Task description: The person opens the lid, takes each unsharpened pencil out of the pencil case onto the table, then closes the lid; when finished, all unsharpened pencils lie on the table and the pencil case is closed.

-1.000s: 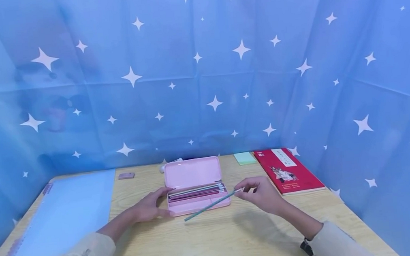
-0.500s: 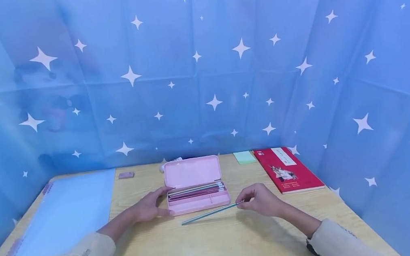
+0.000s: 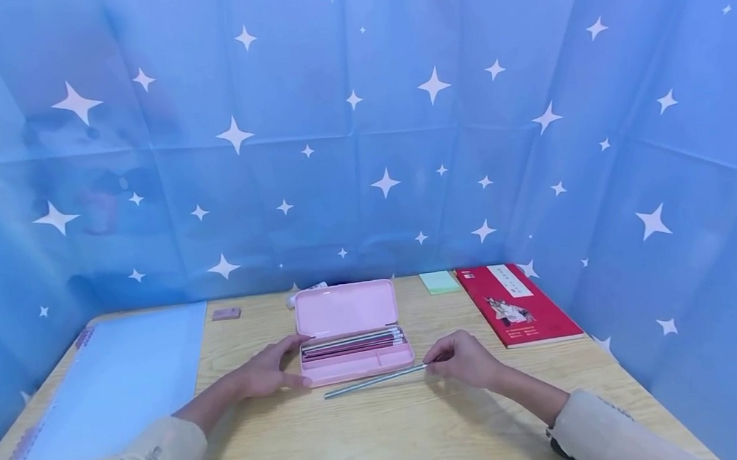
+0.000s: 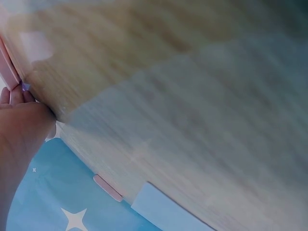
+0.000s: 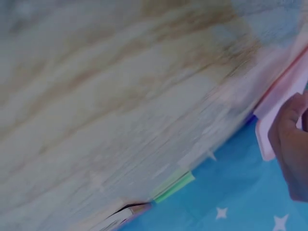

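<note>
I have my right hand [image 3: 462, 359] down on the table [image 3: 386, 433], thumb and fingers pinched on the right end of a pencil [image 3: 375, 381]. The pencil lies flat on the wood, just in front of the case [image 3: 351, 334], slanting slightly with its left end nearer me.

I judge the pencil light, stiff and thin (and round or faceted enough to roll if let go carelessly), with a point that could snap under a hard knock. A pinch near one end works for dragging or setting it down; for lifting level I would take it nearer the middle.

The right wrist sits low, forearm coming in from the lower right, knuckles up and fingertips pointing left toward the case.

My left hand [image 3: 269, 370] cups the left end of the open case, thumb at the near corner and fingers curved against the far edge, bracing it. The left wrist view shows only the fingertips against pink plastic.

More pencils [image 3: 352, 344] lie in the case's rear compartment; the front one looks bare from here.
</note>
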`<control>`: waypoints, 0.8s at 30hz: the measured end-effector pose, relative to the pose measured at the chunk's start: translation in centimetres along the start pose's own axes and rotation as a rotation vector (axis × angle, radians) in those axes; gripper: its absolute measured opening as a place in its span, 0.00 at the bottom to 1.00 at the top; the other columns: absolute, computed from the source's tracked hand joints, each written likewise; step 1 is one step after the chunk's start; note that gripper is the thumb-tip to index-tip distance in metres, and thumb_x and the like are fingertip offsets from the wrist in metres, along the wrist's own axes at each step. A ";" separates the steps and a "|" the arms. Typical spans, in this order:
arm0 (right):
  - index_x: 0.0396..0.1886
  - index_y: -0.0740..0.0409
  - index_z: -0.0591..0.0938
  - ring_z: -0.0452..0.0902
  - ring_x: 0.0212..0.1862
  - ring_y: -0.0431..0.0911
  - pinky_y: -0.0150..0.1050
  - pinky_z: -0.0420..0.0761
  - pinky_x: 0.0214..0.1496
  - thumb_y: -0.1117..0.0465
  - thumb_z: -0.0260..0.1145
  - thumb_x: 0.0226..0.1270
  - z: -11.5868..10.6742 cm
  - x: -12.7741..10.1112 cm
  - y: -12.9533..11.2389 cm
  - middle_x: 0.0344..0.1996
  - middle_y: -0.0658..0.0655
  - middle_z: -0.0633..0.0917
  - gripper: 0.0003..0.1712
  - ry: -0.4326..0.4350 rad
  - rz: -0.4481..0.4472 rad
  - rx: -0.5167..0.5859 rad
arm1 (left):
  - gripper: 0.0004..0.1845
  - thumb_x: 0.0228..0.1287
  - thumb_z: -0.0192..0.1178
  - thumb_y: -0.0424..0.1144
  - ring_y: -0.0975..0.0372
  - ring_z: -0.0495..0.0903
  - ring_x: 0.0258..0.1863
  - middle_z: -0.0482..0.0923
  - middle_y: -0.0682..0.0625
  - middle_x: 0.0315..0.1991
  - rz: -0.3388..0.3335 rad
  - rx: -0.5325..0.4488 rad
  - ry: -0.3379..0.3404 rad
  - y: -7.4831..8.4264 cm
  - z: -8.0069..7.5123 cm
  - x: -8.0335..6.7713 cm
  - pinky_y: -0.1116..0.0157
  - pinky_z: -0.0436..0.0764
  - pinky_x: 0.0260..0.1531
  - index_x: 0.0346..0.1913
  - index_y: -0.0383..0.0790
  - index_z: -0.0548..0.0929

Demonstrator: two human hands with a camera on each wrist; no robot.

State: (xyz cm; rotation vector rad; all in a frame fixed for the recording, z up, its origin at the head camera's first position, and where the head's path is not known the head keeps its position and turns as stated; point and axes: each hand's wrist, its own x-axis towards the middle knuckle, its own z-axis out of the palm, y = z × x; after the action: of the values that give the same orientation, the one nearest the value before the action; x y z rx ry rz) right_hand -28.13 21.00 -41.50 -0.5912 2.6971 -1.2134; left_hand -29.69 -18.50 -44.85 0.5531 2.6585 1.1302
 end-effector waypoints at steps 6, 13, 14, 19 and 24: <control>0.35 0.58 0.89 0.80 0.36 0.43 0.33 0.82 0.41 0.68 0.73 0.60 0.7 0.4 -0.4 0.31 0.49 0.87 0.04 0.024 0.036 -0.022 | 0.50 0.53 0.73 0.57 0.44 0.53 0.75 0.60 0.40 0.74 -0.022 -0.005 0.005 0.2 -0.2 0.1 0.42 0.51 0.72 0.75 0.46 0.62; 0.33 0.58 0.88 0.79 0.35 0.43 0.34 0.82 0.38 0.68 0.74 0.58 1.5 1.0 0.0 0.30 0.49 0.86 0.04 0.015 0.069 -0.028 | 0.50 0.53 0.73 0.57 0.44 0.54 0.75 0.60 0.40 0.74 -0.011 -0.012 0.006 -0.1 -0.1 0.2 0.43 0.52 0.72 0.75 0.46 0.62; 0.33 0.58 0.88 0.79 0.34 0.44 0.34 0.82 0.37 0.68 0.75 0.58 1.5 1.0 0.1 0.30 0.49 0.86 0.04 0.009 0.074 -0.027 | 0.50 0.53 0.73 0.57 0.44 0.54 0.75 0.60 0.40 0.74 -0.010 -0.013 0.006 -0.1 -0.1 0.2 0.43 0.52 0.72 0.75 0.46 0.62; 0.31 0.59 0.88 0.77 0.29 0.43 0.35 0.80 0.30 0.68 0.75 0.57 1.6 1.4 0.5 0.28 0.50 0.85 0.03 -0.017 0.053 -0.020 | 0.50 0.53 0.73 0.57 0.44 0.54 0.75 0.60 0.40 0.75 -0.014 -0.003 0.010 0.0 0.0 0.1 0.42 0.53 0.72 0.75 0.46 0.62; 0.30 0.58 0.88 0.77 0.28 0.43 0.34 0.79 0.29 0.67 0.75 0.57 1.7 1.7 0.8 0.27 0.49 0.85 0.03 -0.033 0.063 -0.021 | 0.49 0.53 0.73 0.55 0.42 0.53 0.75 0.59 0.39 0.75 -0.005 -0.007 0.007 0.1 0.1 0.0 0.41 0.53 0.71 0.75 0.46 0.62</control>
State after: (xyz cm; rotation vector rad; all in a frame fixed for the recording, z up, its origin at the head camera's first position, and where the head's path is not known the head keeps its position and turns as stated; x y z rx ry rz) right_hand -29.46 19.63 -43.09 -0.5204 2.6824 -1.1515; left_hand -29.66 -18.41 -44.85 0.5425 2.6588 1.1420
